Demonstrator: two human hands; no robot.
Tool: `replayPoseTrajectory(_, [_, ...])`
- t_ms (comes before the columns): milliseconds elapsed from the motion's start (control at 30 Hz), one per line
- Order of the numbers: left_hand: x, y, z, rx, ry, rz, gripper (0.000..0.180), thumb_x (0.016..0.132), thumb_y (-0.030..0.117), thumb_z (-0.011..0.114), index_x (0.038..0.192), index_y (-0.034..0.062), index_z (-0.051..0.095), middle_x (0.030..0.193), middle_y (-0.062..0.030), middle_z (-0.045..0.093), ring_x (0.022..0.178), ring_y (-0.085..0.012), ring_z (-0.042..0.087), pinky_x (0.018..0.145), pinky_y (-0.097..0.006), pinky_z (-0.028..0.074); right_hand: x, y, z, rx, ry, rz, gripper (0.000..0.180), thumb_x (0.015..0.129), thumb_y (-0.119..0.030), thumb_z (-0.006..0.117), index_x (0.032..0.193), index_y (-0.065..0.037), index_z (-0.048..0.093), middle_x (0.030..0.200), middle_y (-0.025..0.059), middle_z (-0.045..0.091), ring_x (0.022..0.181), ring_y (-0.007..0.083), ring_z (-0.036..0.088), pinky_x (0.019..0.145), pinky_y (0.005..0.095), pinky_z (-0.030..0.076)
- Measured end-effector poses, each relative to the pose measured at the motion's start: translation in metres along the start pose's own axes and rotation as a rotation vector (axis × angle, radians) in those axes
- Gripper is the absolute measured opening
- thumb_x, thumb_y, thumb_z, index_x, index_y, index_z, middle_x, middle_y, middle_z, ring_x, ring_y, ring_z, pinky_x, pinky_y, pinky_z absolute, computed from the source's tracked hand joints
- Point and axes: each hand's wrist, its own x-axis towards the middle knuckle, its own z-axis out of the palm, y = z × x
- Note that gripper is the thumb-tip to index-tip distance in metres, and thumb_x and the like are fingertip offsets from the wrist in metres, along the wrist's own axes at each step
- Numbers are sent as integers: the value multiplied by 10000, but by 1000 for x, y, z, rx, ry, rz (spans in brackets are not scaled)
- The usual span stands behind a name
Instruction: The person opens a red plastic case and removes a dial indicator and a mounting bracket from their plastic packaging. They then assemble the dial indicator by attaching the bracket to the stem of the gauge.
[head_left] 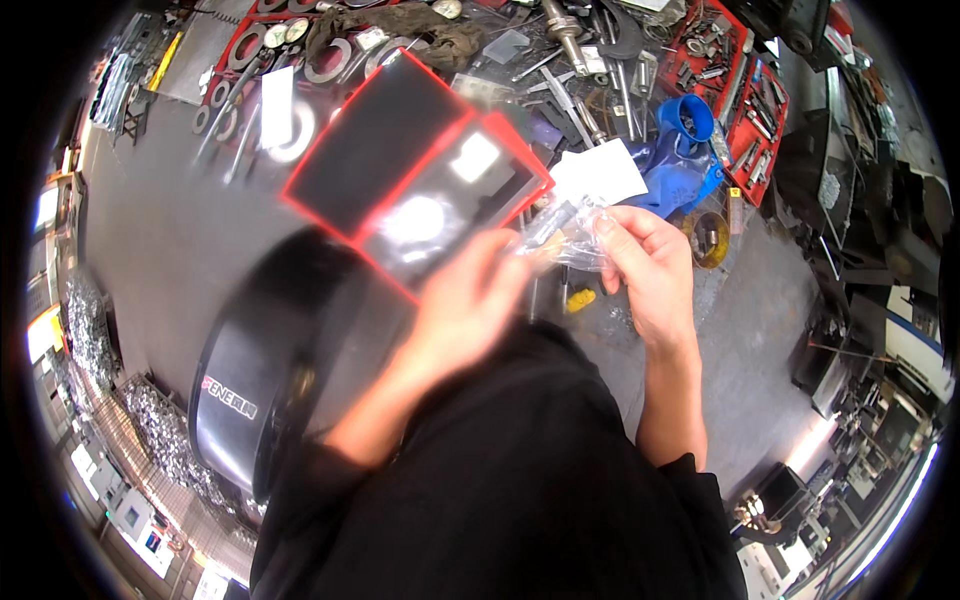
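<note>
My left hand [462, 297], smeared by motion, grips the lower right edge of a red-edged black folder [385, 140]. Part of the folder has a clear, shiny front with bright reflections. My right hand [655, 262] pinches a small clear plastic bag [575, 240] between thumb and fingers. A small, slim part seems to lie in the bag, but glare hides its kind. The bag reaches across to the fingertips of my left hand. Just beyond it lies a white sheet of paper [610, 170].
Beyond the hands stand a blue container [686, 120], calipers [567, 105] and red trays [760, 130] of metal parts. A round yellowish dish [708, 240] sits right of my right hand. At left is a large black stool-like shape [240, 370]. Metal shavings [165, 425] lie at far left.
</note>
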Motion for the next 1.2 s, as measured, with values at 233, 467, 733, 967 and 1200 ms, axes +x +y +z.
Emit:
replayPoseTrajectory(233, [17,26,7,-22,-3,53,358,1070,344,514,1258,49,589,843,-43,650,781,-95,579,740,-279,479,-18,-17,0,-115,-95,-75,151,922,-59,752,1033,35,714,828,14,696,672,19,569,578,182,434])
replayPoseTrajectory(467, [10,28,14,-99,16,104,310,1084,293,528,1057,8,646,759,31,579,681,-55,505,630,-247,433,-15,-7,3,-202,221,-361,62,954,-22,698,975,35,685,804,-11,665,698,16,566,605,176,442])
replayPoseTrajectory(733, [-3,18,7,-421,-137,49,328,1093,280,516,1075,-15,660,760,73,521,658,-13,429,584,-211,359,-12,-5,-3,-126,15,-211,51,967,-11,657,931,16,633,774,0,650,662,20,562,577,190,441])
replayPoseTrajectory(967, [-5,31,-11,-319,-264,102,277,1057,241,561,1104,-7,674,843,-1,631,768,-65,548,695,-256,462,-15,0,6,19,-184,-23,63,910,65,612,947,18,629,811,-3,651,667,25,575,566,206,445])
replayPoseTrajectory(1200, [-5,25,-14,-510,-278,-3,272,1057,259,562,1049,6,663,831,30,606,746,-71,544,669,-245,456,-27,4,11,-43,-72,109,99,915,-14,678,843,-9,610,670,-15,604,547,26,528,467,213,390])
